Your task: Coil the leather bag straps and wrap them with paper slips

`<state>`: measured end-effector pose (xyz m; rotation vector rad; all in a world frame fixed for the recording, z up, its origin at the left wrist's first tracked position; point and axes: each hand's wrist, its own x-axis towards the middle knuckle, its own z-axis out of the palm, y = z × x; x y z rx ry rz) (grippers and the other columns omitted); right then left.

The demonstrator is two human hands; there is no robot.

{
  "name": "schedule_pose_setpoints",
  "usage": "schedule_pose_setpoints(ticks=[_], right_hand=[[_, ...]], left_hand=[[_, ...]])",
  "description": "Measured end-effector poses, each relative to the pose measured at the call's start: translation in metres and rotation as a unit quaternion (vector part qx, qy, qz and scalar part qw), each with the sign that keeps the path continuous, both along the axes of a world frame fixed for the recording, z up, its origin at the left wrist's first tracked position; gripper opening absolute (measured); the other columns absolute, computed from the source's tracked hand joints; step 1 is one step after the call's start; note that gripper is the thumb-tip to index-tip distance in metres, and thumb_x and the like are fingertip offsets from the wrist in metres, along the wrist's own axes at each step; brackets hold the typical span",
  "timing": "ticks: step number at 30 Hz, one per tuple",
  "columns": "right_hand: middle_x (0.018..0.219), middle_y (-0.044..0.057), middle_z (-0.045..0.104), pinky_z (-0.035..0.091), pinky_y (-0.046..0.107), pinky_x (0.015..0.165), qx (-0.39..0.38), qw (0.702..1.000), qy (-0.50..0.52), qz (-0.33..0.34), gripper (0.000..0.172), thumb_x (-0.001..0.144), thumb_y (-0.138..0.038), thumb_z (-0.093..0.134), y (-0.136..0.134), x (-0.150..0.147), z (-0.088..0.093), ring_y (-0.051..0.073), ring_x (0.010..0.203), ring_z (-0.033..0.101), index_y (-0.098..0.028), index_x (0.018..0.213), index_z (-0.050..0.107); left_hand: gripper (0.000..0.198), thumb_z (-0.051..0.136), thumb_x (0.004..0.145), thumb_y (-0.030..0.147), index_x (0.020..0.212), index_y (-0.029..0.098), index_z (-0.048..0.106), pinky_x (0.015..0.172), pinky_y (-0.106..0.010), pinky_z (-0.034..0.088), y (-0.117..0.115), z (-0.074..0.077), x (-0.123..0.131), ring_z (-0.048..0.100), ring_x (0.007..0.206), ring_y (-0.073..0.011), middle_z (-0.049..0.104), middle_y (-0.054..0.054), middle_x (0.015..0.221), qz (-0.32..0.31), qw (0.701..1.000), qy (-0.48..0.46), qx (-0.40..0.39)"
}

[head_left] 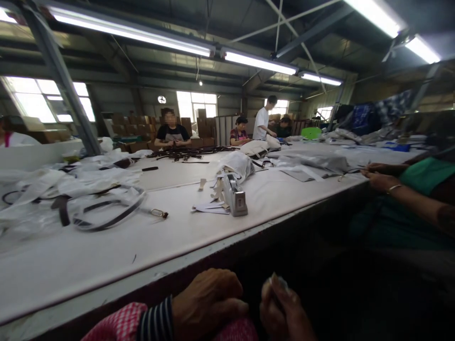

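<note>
At the bottom of the head view, below the table's front edge, my left hand (209, 303) is closed, its fingers curled downward; anything inside it is hidden. To its right, my right hand (284, 308) is pinched shut around something small and pale (280, 282) that I cannot make out. A gap separates the two hands. Beyond them on the white-covered table (159, 251) stands a grey tape dispenser (237, 198), with paper strips (212, 207) beside it. Farther left, a dark strap (110, 221) with a metal buckle (157, 213) lies coiled near clear plastic wrapping.
Plastic bags (28, 194) are heaped at the left. A wrapped white bundle (237, 165) sits behind the dispenser, and grey bags (313, 163) lie farther right. A neighbour's hands (382, 177) are at the right edge of the table. Several people sit or stand across it.
</note>
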<state>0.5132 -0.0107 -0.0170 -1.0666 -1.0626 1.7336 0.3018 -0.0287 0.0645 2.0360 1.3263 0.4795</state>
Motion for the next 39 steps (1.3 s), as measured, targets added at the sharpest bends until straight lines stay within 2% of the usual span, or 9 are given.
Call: schedule_pose_setpoints(ticks=[3,6,14,19,24,27,31,34,39], right_hand=[[0.051,-0.008,0.028,0.027,0.02,0.044,0.058,0.975,0.182,-0.11,0.048,0.081,-0.066,0.066,0.027,-0.035,0.028,0.007,0.046,0.026,-0.019,0.073,0.061],[0.056,-0.006,0.037,0.027,0.02,0.047,0.106,0.948,0.274,-0.125,0.042,0.086,-0.059,0.064,0.04,-0.066,0.063,0.008,0.051,0.029,-0.017,0.088,0.068],[0.064,-0.005,0.041,0.036,0.02,0.051,0.055,0.9,0.427,-0.066,0.022,0.087,-0.037,0.064,0.049,-0.089,0.109,0.009,0.055,0.035,-0.017,0.093,0.069],[0.076,-0.001,0.057,0.046,0.023,0.063,0.046,0.921,0.384,-0.035,0.024,0.084,-0.039,0.069,0.055,-0.084,0.097,0.011,0.068,0.052,-0.019,0.097,0.071],[0.081,0.008,0.07,0.048,0.029,0.063,0.099,0.987,0.076,0.102,0.042,0.089,-0.056,0.062,0.041,-0.058,0.059,0.021,0.078,0.063,-0.016,0.088,0.074],[0.074,0.006,0.068,0.045,0.027,0.057,0.27,0.947,-0.116,0.127,0.041,0.093,-0.053,0.056,0.03,-0.049,0.049,0.017,0.062,0.056,-0.018,0.083,0.074],[0.115,0.006,0.067,0.051,0.031,0.085,0.496,0.845,-0.184,0.081,0.041,0.081,-0.042,0.075,0.023,-0.064,0.054,0.023,0.096,0.062,-0.027,0.119,0.068],[0.105,0.004,0.068,0.052,0.027,0.083,0.489,0.835,-0.164,0.19,0.037,0.092,-0.047,0.06,0.019,-0.081,0.054,0.021,0.093,0.064,-0.026,0.123,0.063],[0.069,-0.002,0.058,0.042,0.021,0.057,0.478,0.836,-0.179,0.203,0.04,0.1,-0.05,0.04,0.025,-0.081,0.047,0.013,0.058,0.052,-0.023,0.114,0.066]], left_hand=[[0.046,0.068,0.083,0.055,0.12,0.028,0.061,0.089,-0.033,0.044,-0.007,-0.011,0.008,0.057,0.107,-0.0242,0.065,-0.003,0.119,0.029,0.995,-0.074,-0.059],[0.058,0.075,0.079,0.049,0.129,0.029,0.054,0.087,-0.035,0.045,-0.004,-0.014,0.012,0.058,0.101,-0.0237,0.065,-0.003,0.113,0.066,0.986,-0.144,-0.05],[0.027,0.065,0.086,0.044,0.097,0.02,0.06,0.084,-0.033,0.045,0.001,-0.016,-0.005,0.051,0.094,-0.0218,0.058,-0.004,0.099,0.108,0.977,-0.171,0.073],[0.032,0.053,0.095,0.045,0.078,0.017,0.055,0.06,-0.025,0.039,-0.011,-0.014,-0.019,0.046,0.064,-0.0127,0.051,0.002,0.069,0.123,0.95,-0.287,0.001],[0.028,0.064,0.087,0.044,0.087,0.016,0.06,0.055,-0.023,0.03,-0.024,0.024,-0.058,0.039,0.062,-0.0105,0.05,0.003,0.071,0.157,0.919,-0.35,-0.09],[0.031,0.07,0.08,0.042,0.073,0.015,0.056,0.049,-0.024,0.018,-0.029,0.044,-0.071,0.029,0.051,-0.0076,0.042,0.006,0.058,0.153,0.908,-0.352,-0.169],[0.033,0.074,0.075,0.042,0.069,0.015,0.056,0.049,-0.025,0.017,-0.039,0.064,-0.061,0.029,0.051,-0.0077,0.04,0.007,0.055,0.148,0.907,-0.329,-0.219],[0.029,0.069,0.081,0.042,0.076,0.015,0.061,0.051,-0.024,0.024,-0.049,0.074,-0.057,0.035,0.054,-0.0096,0.044,0.005,0.059,0.126,0.938,-0.266,-0.184],[0.014,0.064,0.089,0.028,0.102,0.022,0.063,0.074,-0.027,0.038,-0.062,0.069,-0.08,0.059,0.085,-0.0189,0.065,0.001,0.092,0.149,0.978,0.109,0.092]])
